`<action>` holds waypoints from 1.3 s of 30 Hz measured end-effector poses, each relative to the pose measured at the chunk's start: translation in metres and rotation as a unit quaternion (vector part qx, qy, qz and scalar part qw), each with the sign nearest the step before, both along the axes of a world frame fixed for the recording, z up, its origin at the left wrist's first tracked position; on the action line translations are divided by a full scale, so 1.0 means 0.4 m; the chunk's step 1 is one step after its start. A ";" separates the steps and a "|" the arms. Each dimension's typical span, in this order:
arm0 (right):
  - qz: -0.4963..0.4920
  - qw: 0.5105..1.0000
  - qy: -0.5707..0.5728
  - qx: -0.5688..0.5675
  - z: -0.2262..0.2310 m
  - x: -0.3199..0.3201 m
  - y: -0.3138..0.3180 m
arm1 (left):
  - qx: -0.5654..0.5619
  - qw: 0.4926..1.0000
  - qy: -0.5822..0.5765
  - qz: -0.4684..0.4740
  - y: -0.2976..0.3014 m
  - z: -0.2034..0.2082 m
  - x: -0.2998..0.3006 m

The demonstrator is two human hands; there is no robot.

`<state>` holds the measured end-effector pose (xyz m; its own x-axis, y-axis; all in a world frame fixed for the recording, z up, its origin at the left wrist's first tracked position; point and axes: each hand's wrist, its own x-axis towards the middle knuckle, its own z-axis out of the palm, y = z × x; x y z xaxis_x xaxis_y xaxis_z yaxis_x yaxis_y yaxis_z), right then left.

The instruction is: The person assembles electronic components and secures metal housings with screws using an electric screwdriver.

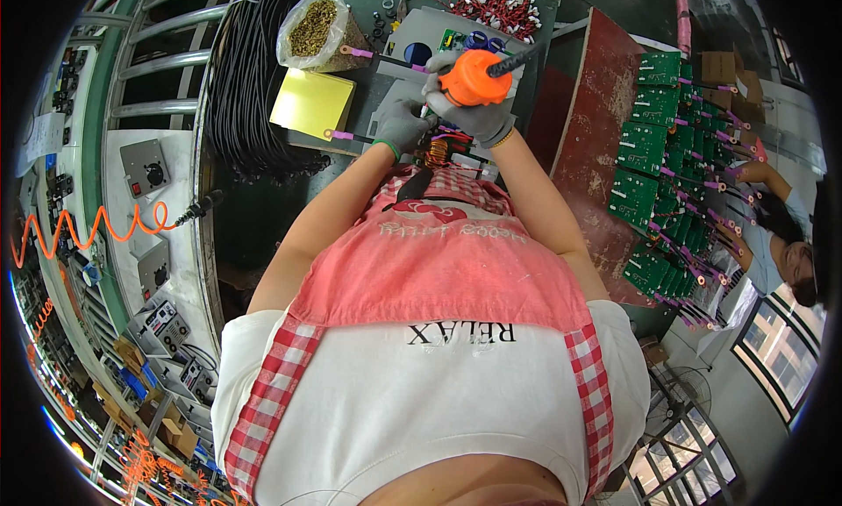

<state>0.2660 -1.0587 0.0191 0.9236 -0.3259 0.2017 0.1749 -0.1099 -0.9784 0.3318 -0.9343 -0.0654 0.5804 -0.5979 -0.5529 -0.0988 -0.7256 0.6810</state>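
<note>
1. Green desk: a clear bag of brass-coloured pieces stands by its left edge, a yellow stack at the near left corner, red-and-white wires along the far edge.
2. Orange tool: above the near edge, cord end up, long axis steep, tip hidden.
3. Right hand wraps it; left hand half-curled beside, grip unclear.

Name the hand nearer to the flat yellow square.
Left. The left hand is to the right of the yellow square, apart from it; the right hand is farther right, holding the orange tool.
</note>
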 end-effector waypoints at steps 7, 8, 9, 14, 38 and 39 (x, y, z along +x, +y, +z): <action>-0.048 0.984 -0.047 -0.163 -0.044 0.003 0.007 | -0.022 0.996 -0.071 -0.041 0.007 -0.109 0.004; -0.040 0.985 -0.049 -0.163 -0.037 0.010 0.019 | -0.051 0.988 -0.127 -0.067 0.025 -0.180 0.004; -0.043 0.990 -0.047 -0.130 -0.031 0.015 0.024 | -0.080 0.975 -0.182 -0.097 0.032 -0.220 0.005; -0.057 0.998 0.003 0.032 -0.035 -0.003 0.012 | -0.001 1.000 -0.019 -0.005 0.000 -0.026 -0.004; -0.240 0.904 -0.339 0.097 0.326 -0.303 0.081 | -0.379 0.768 0.419 0.301 0.166 0.126 0.021; -0.239 0.900 -0.354 0.082 0.339 -0.327 0.098 | -0.412 0.738 0.471 0.254 0.171 0.166 0.000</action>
